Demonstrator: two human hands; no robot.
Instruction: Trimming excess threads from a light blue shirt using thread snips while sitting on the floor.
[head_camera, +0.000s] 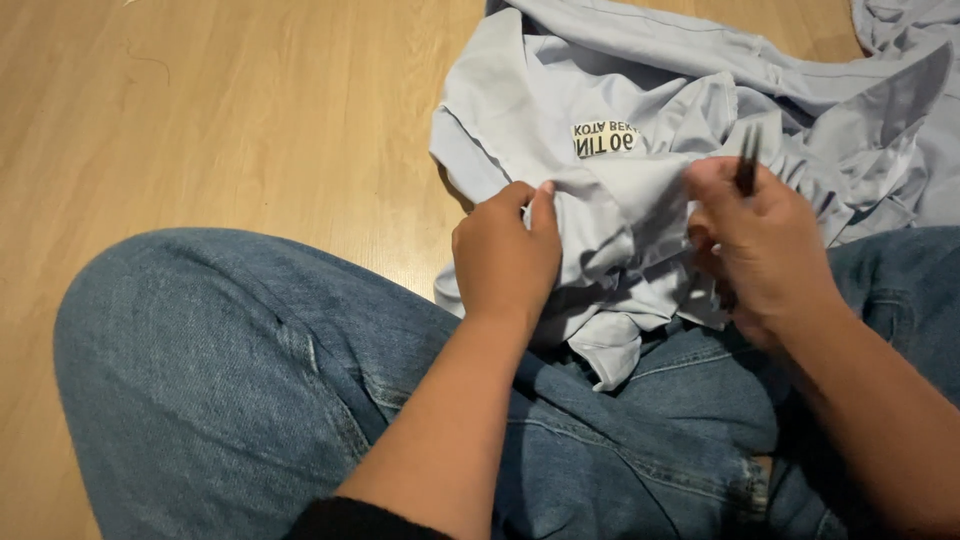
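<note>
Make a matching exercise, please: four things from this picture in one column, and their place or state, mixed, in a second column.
1. left hand
2. right hand
3. light blue garment
4. white label

a. sewn on the fabric
b. holds a thin dark tool
c. pinches a fold of cloth
d. spread crumpled over floor and lap

Pairs: 1-c, 2-b, 3-d, 4-a
</note>
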